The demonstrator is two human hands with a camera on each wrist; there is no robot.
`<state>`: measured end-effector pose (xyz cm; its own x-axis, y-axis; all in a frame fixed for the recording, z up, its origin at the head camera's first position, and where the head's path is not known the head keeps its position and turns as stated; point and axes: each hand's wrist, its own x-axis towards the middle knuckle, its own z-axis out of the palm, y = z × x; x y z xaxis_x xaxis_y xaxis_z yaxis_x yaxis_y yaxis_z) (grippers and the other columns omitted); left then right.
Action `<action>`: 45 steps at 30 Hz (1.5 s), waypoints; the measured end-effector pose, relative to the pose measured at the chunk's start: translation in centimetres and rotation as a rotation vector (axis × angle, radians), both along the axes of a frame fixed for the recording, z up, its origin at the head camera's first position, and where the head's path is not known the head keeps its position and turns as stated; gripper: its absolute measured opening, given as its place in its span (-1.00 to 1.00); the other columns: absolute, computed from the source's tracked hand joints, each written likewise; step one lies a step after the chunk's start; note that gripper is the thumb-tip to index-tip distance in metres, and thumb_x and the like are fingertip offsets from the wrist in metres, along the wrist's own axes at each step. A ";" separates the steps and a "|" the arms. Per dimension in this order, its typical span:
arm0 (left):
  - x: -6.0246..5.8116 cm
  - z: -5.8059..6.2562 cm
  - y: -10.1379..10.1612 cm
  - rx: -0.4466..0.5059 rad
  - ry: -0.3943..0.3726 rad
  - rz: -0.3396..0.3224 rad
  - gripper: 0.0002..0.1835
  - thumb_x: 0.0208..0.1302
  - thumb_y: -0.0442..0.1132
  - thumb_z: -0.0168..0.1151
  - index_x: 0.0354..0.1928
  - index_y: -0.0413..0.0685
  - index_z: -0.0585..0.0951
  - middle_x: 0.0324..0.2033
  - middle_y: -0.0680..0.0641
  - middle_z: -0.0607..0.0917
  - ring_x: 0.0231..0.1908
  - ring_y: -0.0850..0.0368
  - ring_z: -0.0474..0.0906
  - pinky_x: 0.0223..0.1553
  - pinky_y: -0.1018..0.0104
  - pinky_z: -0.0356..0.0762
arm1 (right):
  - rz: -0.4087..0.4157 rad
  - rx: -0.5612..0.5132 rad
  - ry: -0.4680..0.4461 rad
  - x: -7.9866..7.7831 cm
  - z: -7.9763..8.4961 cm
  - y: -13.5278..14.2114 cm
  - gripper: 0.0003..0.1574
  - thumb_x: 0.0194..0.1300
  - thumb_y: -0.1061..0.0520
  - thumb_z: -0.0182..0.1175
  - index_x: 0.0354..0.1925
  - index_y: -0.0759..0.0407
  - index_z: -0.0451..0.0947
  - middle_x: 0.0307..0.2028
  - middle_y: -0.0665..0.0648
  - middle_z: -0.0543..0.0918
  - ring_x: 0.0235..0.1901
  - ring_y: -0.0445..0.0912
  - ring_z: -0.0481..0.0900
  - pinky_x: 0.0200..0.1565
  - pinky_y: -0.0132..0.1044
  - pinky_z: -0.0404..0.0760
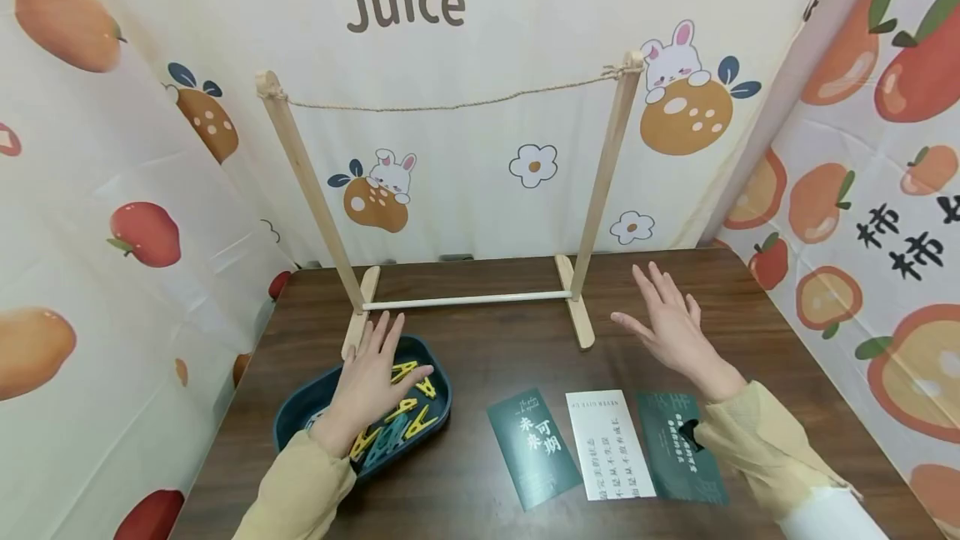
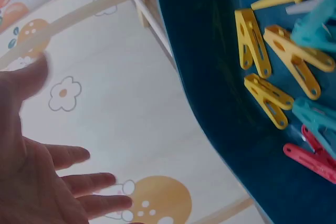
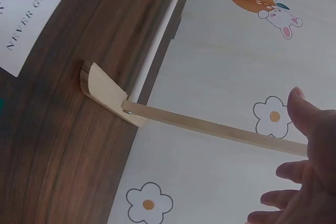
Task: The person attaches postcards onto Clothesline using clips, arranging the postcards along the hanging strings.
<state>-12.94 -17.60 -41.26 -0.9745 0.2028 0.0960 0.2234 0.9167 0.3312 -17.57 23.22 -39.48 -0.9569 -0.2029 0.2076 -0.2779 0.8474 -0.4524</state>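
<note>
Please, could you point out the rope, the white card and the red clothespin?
Rope [image 1: 450,108]: head view, middle of its length.
White card [image 1: 609,445]: head view, its centre.
Red clothespin [image 2: 310,162]: left wrist view, one leg.

- I am at a small indoor table spot walled in by printed cloth, like a staged booth; whether it belongs to a home, office or lab, I cannot tell.
- Below my left hand [image 1: 367,394] and right hand [image 1: 671,336] lies a dark wood-grain tabletop [image 1: 472,357].
- Beyond my hands, a cream back sheet [image 1: 457,219] bears the word "Juice" [image 1: 406,5], rabbits peeking over orange fruit and outlined flowers.
- Left of my left hand, a creased pale cloth [image 1: 60,148] shows more fruit.
- Right of my right hand, a fruit-patterned sheet [image 1: 870,140] carries black characters [image 1: 917,255].
- Ahead, a wooden frame [image 1: 607,165] strung with twine [image 1: 450,109] resembles a miniature clothesline.
</note>
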 end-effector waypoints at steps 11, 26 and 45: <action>2.1 -0.8 1.0 0.043 0.040 0.034 -0.09 -0.02 0.08 0.28 0.26 -0.31 0.14 0.17 -0.37 0.25 0.13 -0.29 0.20 0.00 -0.17 0.24 | -0.008 -0.195 0.078 -3.9 1.1 -1.0 -0.07 0.21 -0.10 0.09 0.29 0.38 -0.08 0.21 0.45 0.08 0.19 0.29 0.05 0.06 0.25 0.06; 4.3 -3.7 2.6 0.091 0.026 0.083 -0.23 -0.04 -0.04 0.34 0.17 -0.29 0.30 0.05 -0.31 0.38 0.01 -0.22 0.36 -0.07 -0.13 0.33 | -0.040 -0.319 0.127 -8.7 2.9 -1.8 -0.17 0.22 0.01 0.10 0.25 0.40 -0.02 0.16 0.42 0.19 0.12 0.26 0.20 0.06 0.11 0.20; 6.0 -7.0 3.3 0.114 -0.057 0.154 -0.60 -0.02 -0.19 0.34 -0.12 -0.24 0.55 -0.21 -0.18 0.53 -0.21 -0.07 0.49 -0.21 0.03 0.47 | -0.064 -0.512 -0.021 -12.0 3.4 -3.0 -0.22 0.25 0.00 0.05 0.24 0.39 0.00 0.06 0.43 0.34 0.07 0.22 0.32 0.01 0.02 0.34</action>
<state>-6.98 -14.30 -48.29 -0.9977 0.0416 0.0537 0.0612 0.8943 0.4433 -29.54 20.19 -36.09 -0.9691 -0.0212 0.2457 -0.2192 0.5312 -0.8184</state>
